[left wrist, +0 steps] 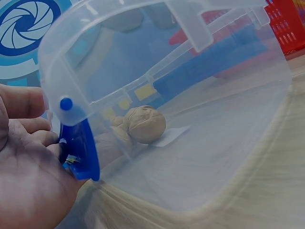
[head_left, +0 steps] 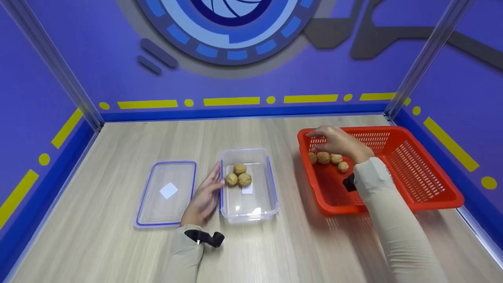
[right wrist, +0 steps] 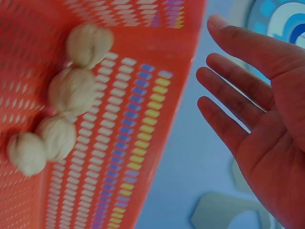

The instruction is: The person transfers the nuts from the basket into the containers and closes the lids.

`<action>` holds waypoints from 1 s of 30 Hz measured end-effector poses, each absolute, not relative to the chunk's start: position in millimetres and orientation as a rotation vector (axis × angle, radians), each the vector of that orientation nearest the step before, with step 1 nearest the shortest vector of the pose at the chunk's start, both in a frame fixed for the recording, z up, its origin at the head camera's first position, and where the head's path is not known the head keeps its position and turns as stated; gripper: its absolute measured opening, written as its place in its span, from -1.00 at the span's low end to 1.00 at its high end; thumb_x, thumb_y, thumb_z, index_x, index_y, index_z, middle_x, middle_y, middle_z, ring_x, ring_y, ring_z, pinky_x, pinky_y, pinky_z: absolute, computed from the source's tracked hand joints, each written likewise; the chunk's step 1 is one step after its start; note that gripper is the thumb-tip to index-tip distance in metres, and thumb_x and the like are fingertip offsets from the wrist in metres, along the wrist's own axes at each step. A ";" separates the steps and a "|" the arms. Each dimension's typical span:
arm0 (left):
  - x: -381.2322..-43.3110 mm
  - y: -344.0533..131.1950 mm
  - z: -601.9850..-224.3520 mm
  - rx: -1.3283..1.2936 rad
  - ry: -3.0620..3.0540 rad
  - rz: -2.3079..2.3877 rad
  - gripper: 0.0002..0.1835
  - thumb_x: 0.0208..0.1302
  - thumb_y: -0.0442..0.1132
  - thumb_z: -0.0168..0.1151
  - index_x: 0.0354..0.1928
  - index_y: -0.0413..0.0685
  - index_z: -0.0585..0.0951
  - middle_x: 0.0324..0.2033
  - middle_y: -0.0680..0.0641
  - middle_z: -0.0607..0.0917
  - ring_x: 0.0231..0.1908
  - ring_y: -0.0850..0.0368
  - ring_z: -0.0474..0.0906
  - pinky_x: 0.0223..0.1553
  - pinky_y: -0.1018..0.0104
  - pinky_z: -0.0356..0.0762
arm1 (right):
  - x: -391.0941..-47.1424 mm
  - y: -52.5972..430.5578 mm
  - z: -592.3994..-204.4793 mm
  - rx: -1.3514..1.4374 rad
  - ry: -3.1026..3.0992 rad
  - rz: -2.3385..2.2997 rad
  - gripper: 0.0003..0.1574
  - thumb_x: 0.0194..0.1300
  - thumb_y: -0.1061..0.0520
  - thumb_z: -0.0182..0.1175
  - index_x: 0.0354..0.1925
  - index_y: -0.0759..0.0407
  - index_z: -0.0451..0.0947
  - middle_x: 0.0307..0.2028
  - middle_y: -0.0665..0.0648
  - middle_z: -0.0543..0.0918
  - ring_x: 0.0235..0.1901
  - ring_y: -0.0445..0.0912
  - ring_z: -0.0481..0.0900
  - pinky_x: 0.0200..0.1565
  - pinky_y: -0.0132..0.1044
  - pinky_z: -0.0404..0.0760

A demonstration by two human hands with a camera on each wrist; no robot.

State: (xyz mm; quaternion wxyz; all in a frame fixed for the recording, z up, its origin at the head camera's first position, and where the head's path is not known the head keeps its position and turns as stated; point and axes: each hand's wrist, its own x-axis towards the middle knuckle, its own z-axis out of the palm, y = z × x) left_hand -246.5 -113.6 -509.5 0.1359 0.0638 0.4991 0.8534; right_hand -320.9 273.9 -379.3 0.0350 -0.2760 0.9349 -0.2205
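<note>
My left hand [head_left: 203, 200] rests along the left side of a clear plastic box [head_left: 261, 200], its thumb at the rim. In the left wrist view its fingers [left wrist: 28, 102] lie beside the box wall and a blue latch [left wrist: 80, 143]. Three walnuts [head_left: 244, 180] sit together on the box floor. My right hand [head_left: 336, 141] hovers over the left back part of a red basket [head_left: 324, 198], holding nothing. The right wrist view shows its fingers [right wrist: 233, 81] spread. Below it, several walnuts [right wrist: 74, 90] lie along the basket's left side.
Left of the box, a clear lid [head_left: 157, 206] with a blue seal and a white label [head_left: 169, 190] lies flat on the wooden table [head_left: 118, 243]. Blue patterned panels [head_left: 235, 84] enclose the table at the back and sides.
</note>
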 end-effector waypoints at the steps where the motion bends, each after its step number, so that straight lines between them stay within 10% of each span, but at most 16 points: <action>1: -246.7 -113.4 -509.3 0.188 1.441 2.475 -0.23 0.30 -0.56 -0.17 0.50 -0.13 -0.15 0.52 -0.06 -0.30 0.51 0.05 -0.47 0.50 0.21 -0.48 | -321.2 276.9 -381.3 -0.831 2.878 -0.667 -0.49 0.20 0.28 0.28 0.15 0.29 0.52 0.11 0.31 0.59 0.12 0.19 0.52 0.14 0.12 0.55; 30: -246.8 -113.3 -509.7 0.200 1.420 2.483 -0.23 0.29 -0.60 -0.23 0.50 -0.14 -0.18 0.52 -0.06 -0.32 0.50 0.04 -0.48 0.50 0.20 -0.49 | -326.9 303.3 -422.8 -0.423 2.800 -0.569 -0.50 0.23 0.18 0.27 0.16 0.21 0.54 -0.18 0.18 0.64 -0.27 -0.02 0.57 -0.02 -0.02 0.65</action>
